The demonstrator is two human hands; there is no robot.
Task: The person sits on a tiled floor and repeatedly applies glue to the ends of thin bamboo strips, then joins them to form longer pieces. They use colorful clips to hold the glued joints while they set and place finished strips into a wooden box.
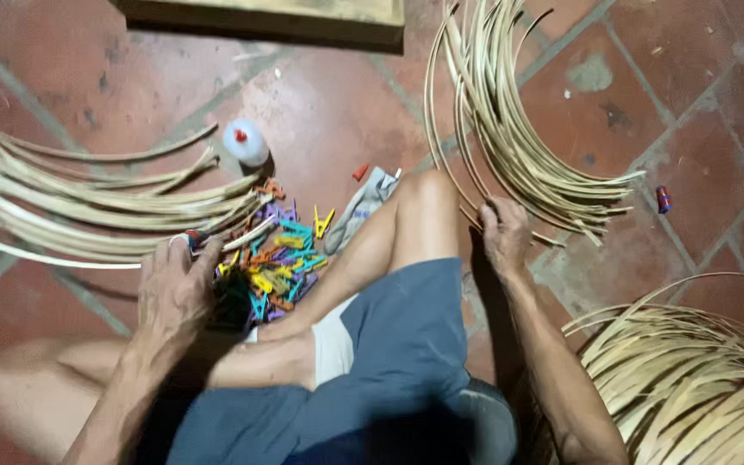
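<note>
your right hand (505, 234) pinches one curved cane strip (458, 129) arcing away from you; your left hand (174, 288) rests loosely open on the clothespin pile (277, 267).

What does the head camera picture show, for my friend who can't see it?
A person sits on a red tile floor, the right hand touching a bundle of curved bamboo strips and the left hand resting by a pile of colourful clothespins. More strips lie at left, near a small white bottle.

Red tile floor (329, 112) with cane strips (518, 146), coloured clothespins (277, 267), small white bottle (245, 142).
</note>
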